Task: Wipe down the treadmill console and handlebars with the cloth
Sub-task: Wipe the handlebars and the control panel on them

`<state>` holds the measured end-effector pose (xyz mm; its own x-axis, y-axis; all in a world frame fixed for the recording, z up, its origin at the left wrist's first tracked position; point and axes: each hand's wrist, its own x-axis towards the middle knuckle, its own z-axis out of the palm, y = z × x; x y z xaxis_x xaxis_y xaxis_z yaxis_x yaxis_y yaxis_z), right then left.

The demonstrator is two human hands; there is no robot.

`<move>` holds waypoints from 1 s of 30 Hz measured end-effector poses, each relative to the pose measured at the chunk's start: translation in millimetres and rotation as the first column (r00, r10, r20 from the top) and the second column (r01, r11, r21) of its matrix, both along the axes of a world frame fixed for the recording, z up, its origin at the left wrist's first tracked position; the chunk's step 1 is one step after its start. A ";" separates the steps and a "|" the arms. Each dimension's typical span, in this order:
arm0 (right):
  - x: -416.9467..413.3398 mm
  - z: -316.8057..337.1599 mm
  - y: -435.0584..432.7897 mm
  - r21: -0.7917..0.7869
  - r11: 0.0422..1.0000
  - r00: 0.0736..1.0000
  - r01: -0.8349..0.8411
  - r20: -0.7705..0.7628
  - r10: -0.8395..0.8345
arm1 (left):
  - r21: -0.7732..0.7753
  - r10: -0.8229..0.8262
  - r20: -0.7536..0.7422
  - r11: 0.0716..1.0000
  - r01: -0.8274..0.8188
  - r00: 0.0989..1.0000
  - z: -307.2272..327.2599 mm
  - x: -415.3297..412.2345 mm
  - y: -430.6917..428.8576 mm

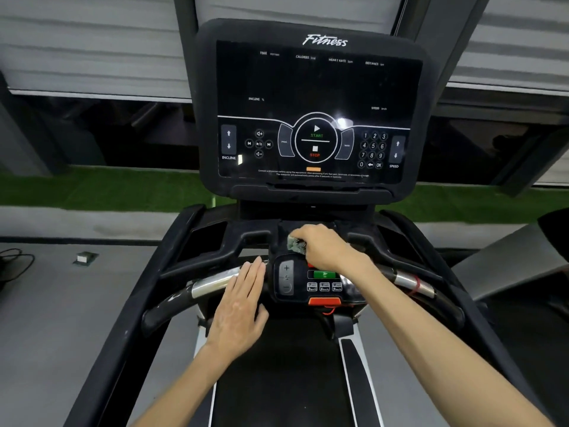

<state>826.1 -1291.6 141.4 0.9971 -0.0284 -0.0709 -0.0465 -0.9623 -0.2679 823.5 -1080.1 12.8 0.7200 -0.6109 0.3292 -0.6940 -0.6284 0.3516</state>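
Note:
The black treadmill console (311, 97) stands ahead, its screen dark with printed START and STOP marks. Below it a small control pad (323, 283) sits in the middle of the chrome and black handlebar (212, 283). My right hand (323, 245) grips a bunched greenish-grey cloth (295, 243) and presses it on the black tray just above the control pad. My left hand (243, 306) lies flat with straight fingers, fingertips resting on the handlebar left of the pad.
Black side rails (129, 322) run back on both sides of the dark belt (277, 380). A small box (86, 257) and a black cable (15, 260) lie on the grey floor at left. Green turf and shuttered windows lie beyond the console.

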 end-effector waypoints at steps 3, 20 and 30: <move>-5.8 -0.7 -22.0 0.081 0.997 1.000 -0.002 -0.006 0.002 | -0.018 -0.029 0.043 0.999 0.030 0.999 8.4 6.3 2.3; -7.1 8.9 -78.8 0.302 0.933 0.961 -0.195 -0.133 0.244 | -0.174 -0.221 -0.316 0.970 0.173 0.923 67.9 61.5 -52.0; -33.3 2.1 -117.6 0.364 0.908 0.953 -0.210 -0.132 0.273 | -0.034 -0.149 -0.361 0.989 0.146 0.921 72.4 26.2 -54.4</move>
